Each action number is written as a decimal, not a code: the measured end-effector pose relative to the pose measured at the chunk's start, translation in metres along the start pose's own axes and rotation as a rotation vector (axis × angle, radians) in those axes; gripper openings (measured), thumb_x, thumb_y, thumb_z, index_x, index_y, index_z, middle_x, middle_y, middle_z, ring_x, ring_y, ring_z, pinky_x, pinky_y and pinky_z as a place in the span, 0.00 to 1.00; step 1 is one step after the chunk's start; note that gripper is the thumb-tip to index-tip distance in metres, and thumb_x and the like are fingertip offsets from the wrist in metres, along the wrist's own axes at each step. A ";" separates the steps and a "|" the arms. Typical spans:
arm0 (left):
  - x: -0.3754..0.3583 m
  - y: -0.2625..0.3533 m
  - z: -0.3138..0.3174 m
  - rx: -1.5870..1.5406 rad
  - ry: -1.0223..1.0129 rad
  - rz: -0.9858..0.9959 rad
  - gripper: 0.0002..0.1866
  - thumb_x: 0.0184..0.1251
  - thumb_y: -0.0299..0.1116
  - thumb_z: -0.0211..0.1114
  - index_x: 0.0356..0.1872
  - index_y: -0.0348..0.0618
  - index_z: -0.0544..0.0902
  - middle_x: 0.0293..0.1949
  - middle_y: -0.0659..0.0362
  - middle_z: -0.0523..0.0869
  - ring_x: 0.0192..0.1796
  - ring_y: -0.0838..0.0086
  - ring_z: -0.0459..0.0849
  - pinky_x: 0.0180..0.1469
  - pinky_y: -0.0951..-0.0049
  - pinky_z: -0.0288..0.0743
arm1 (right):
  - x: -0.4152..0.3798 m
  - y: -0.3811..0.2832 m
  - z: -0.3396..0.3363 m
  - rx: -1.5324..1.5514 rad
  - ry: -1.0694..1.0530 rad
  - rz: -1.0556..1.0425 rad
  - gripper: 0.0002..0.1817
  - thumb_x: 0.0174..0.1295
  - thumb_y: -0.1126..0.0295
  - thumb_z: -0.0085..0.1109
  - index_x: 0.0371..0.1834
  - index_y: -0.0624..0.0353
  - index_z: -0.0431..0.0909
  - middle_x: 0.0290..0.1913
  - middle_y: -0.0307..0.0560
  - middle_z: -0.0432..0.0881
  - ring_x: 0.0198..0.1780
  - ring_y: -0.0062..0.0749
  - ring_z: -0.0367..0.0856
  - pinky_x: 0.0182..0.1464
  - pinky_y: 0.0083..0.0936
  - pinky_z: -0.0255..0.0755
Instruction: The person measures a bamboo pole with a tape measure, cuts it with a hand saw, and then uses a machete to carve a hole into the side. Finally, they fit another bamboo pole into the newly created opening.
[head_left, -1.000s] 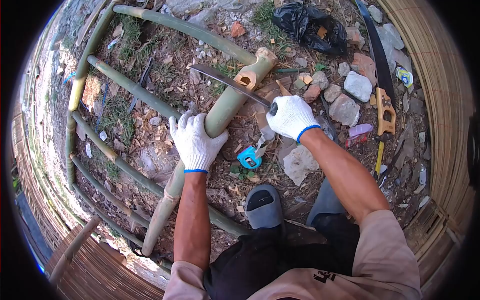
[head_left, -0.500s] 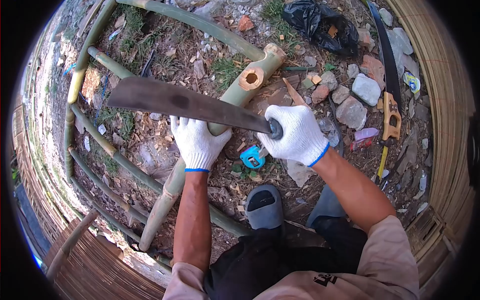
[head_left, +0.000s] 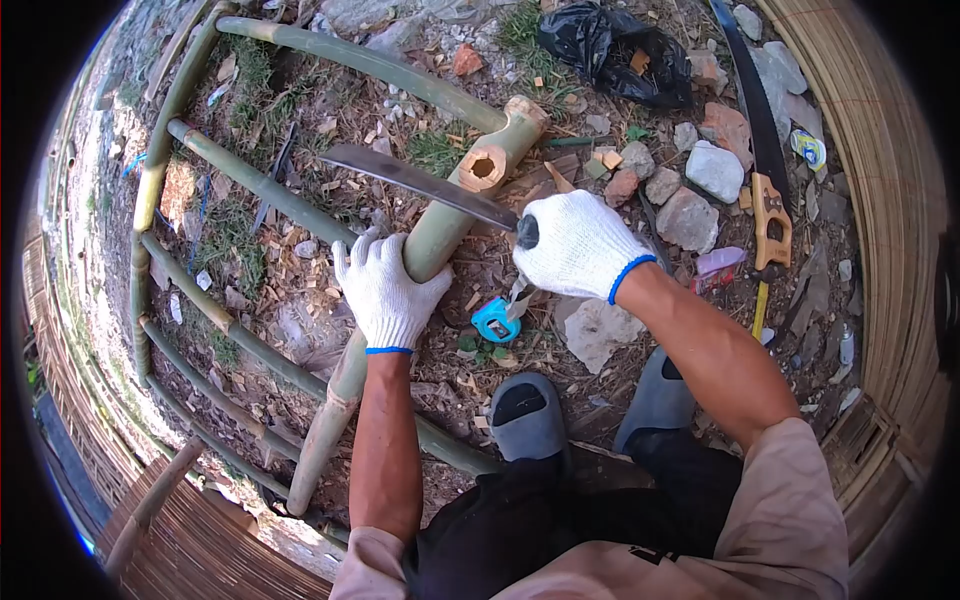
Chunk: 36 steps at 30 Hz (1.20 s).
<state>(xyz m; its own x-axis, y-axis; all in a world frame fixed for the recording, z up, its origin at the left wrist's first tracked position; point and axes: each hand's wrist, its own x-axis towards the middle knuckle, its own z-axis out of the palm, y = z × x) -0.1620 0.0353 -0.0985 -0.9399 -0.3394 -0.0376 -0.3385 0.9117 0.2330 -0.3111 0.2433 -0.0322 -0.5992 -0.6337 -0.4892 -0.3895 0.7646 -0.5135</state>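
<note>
My right hand (head_left: pixel 582 246), in a white knitted glove with a blue cuff, is closed round the dark handle of a machete (head_left: pixel 420 184). Its long blade points left and crosses over a thick green bamboo pole (head_left: pixel 438 238), just below a cut hole (head_left: pixel 482 167) near the pole's upper end. My left hand (head_left: pixel 390 292), gloved the same way, grips that pole lower down, thumb on the right side and fingers on the left. Thinner bamboo rails (head_left: pixel 270 192) run left from the pole to a curved upright (head_left: pixel 150 190).
A blue tape measure (head_left: pixel 495 320) lies on the ground between my hands. To the right are a handsaw (head_left: pixel 770 215), rocks (head_left: pixel 714 172) and a black plastic bag (head_left: pixel 625 60). Wood chips litter the soil. My grey slides (head_left: pixel 528 418) stand below, and a bamboo-slat wall (head_left: pixel 880 250) borders the right.
The machete blade has come down and turned, now seen more edge-on across the pole. My right hand has shifted slightly left. My left hand stays on the pole.
</note>
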 end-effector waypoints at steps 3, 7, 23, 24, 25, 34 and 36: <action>0.001 -0.002 0.000 -0.064 0.018 0.015 0.35 0.40 0.54 0.85 0.50 0.45 0.89 0.52 0.50 0.89 0.64 0.53 0.82 0.81 0.41 0.56 | -0.006 0.001 0.019 0.128 0.169 -0.270 0.18 0.65 0.57 0.59 0.34 0.60 0.90 0.32 0.67 0.88 0.39 0.63 0.90 0.46 0.51 0.85; 0.003 0.000 -0.004 0.026 -0.017 0.027 0.35 0.42 0.54 0.84 0.51 0.43 0.89 0.52 0.49 0.90 0.66 0.53 0.82 0.81 0.41 0.56 | 0.024 0.030 0.017 -0.045 -0.128 0.174 0.20 0.67 0.58 0.57 0.38 0.65 0.90 0.38 0.68 0.89 0.43 0.61 0.91 0.52 0.50 0.84; -0.001 -0.005 0.001 0.003 -0.026 -0.009 0.35 0.41 0.53 0.83 0.51 0.45 0.89 0.52 0.51 0.89 0.68 0.54 0.80 0.81 0.38 0.54 | -0.001 0.047 -0.002 0.207 0.305 -0.059 0.21 0.70 0.59 0.70 0.56 0.63 0.80 0.34 0.54 0.89 0.35 0.50 0.90 0.40 0.39 0.82; -0.001 -0.004 0.000 -0.007 -0.026 -0.016 0.35 0.40 0.53 0.84 0.51 0.45 0.89 0.51 0.53 0.90 0.68 0.55 0.80 0.81 0.38 0.54 | -0.007 0.042 -0.003 0.296 0.349 -0.097 0.18 0.72 0.61 0.69 0.55 0.63 0.80 0.30 0.52 0.87 0.31 0.48 0.89 0.37 0.37 0.81; 0.000 -0.004 0.001 -0.010 -0.027 -0.033 0.35 0.40 0.53 0.84 0.51 0.45 0.89 0.51 0.53 0.90 0.68 0.55 0.80 0.81 0.38 0.54 | -0.011 0.038 -0.005 0.385 0.397 -0.131 0.16 0.73 0.62 0.68 0.54 0.62 0.81 0.27 0.50 0.86 0.27 0.45 0.88 0.34 0.36 0.80; 0.000 -0.003 -0.002 -0.012 -0.012 -0.022 0.35 0.39 0.53 0.85 0.51 0.46 0.89 0.53 0.53 0.89 0.70 0.56 0.79 0.82 0.38 0.54 | 0.011 0.032 0.020 0.092 0.397 0.043 0.14 0.78 0.59 0.63 0.40 0.59 0.82 0.24 0.56 0.84 0.29 0.56 0.88 0.32 0.43 0.77; 0.001 -0.004 -0.001 -0.015 -0.029 -0.021 0.35 0.39 0.53 0.85 0.51 0.46 0.89 0.53 0.53 0.90 0.70 0.56 0.79 0.82 0.39 0.54 | 0.006 0.017 0.008 0.239 0.603 -0.084 0.12 0.77 0.62 0.64 0.40 0.59 0.82 0.24 0.56 0.85 0.27 0.54 0.88 0.29 0.41 0.76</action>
<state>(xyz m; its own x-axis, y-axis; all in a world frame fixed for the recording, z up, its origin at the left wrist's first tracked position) -0.1612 0.0312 -0.0990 -0.9335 -0.3514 -0.0711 -0.3578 0.9007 0.2463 -0.3160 0.2516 -0.0496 -0.8879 -0.4601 0.0049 -0.3275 0.6244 -0.7091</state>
